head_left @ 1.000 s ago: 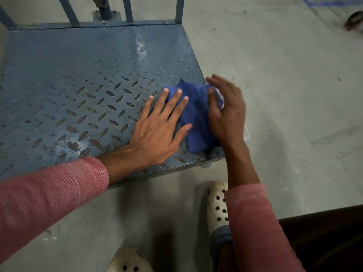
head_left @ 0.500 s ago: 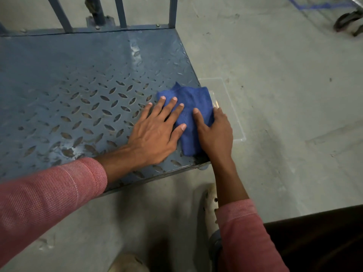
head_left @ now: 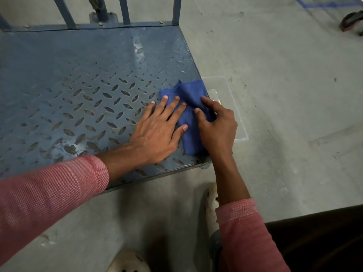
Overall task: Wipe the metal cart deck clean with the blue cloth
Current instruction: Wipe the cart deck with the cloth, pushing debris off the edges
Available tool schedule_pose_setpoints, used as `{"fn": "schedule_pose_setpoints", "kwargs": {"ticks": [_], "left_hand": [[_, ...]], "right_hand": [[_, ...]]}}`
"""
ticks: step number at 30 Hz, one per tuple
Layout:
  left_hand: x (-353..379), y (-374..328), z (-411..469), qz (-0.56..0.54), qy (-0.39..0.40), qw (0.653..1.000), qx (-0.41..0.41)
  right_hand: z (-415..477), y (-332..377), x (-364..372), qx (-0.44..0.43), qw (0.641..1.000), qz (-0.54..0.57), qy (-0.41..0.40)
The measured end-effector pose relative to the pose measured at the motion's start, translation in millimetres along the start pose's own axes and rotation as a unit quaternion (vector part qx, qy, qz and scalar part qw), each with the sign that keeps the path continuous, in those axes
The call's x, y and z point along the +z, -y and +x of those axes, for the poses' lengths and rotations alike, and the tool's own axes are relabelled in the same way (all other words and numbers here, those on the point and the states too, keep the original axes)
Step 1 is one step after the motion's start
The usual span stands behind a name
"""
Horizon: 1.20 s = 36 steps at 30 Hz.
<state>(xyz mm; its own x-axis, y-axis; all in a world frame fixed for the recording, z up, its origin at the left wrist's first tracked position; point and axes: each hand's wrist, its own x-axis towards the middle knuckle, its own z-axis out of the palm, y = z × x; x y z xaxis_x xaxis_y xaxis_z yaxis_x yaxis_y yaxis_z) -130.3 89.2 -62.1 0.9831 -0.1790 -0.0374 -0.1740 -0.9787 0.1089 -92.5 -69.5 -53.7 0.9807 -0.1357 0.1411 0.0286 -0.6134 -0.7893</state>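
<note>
1. Since half a second ago the right hand (head_left: 218,128) has gone from lying flat on the blue cloth (head_left: 189,118) to curling. Its thumb and forefinger now pinch up a fold, and the cloth's far end has bunched. The left hand (head_left: 155,134) has hardly shifted.
2. The blue cloth lies on the near right corner of the metal cart deck (head_left: 88,75), close along the deck's right edge. Its long axis runs from near to far, tilted a little leftward at the far end.
3. The left hand is spread flat, palm on the tread plate. Its thumb and longer fingertips press the cloth's left side, and the little finger rests on bare metal.
4. Both hands touch the cloth, the left hand on its left and the right hand on its right, and only the right grips it. Nearly all of the deck stretches left and far from the cloth, so wiping strokes would probably need to travel that way. Glossy dark smears show near the deck's near edge, well left of the cloth.
5. A clear plastic tub (head_left: 238,122) sits on the concrete floor (head_left: 284,95) just right of the deck, beside the right hand.
6. Blue upright rails (head_left: 125,10) rise from the deck's far edge. Pink sleeves (head_left: 49,193) cover both forearms.
</note>
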Motion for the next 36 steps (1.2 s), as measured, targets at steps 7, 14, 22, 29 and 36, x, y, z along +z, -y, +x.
{"fn": "schedule_pose_setpoints", "kwargs": {"ticks": [7, 14, 22, 29, 36], "left_hand": [[0.3, -0.5, 0.6, 0.003, 0.002, 1.000, 0.003], [2.2, 0.2, -0.1, 0.000, -0.012, 1.000, 0.003], [4.1, 0.9, -0.3, -0.009, -0.025, 1.000, 0.010], [3.7, 1.1, 3.0, -0.006, -0.021, 1.000, 0.010], [2.4, 2.9, 3.3, -0.015, -0.033, 0.999, 0.012]], "right_hand": [[15.5, 11.2, -3.0, 0.035, 0.998, -0.030, 0.051], [17.5, 13.6, 0.9, -0.019, 1.000, 0.008, 0.011], [28.4, -2.7, 9.9, -0.060, 0.998, 0.002, -0.019], [40.7, -0.6, 16.0, -0.163, 0.962, -0.213, -0.060], [100.2, 16.3, 25.9, -0.078, 0.868, -0.321, 0.372]]}}
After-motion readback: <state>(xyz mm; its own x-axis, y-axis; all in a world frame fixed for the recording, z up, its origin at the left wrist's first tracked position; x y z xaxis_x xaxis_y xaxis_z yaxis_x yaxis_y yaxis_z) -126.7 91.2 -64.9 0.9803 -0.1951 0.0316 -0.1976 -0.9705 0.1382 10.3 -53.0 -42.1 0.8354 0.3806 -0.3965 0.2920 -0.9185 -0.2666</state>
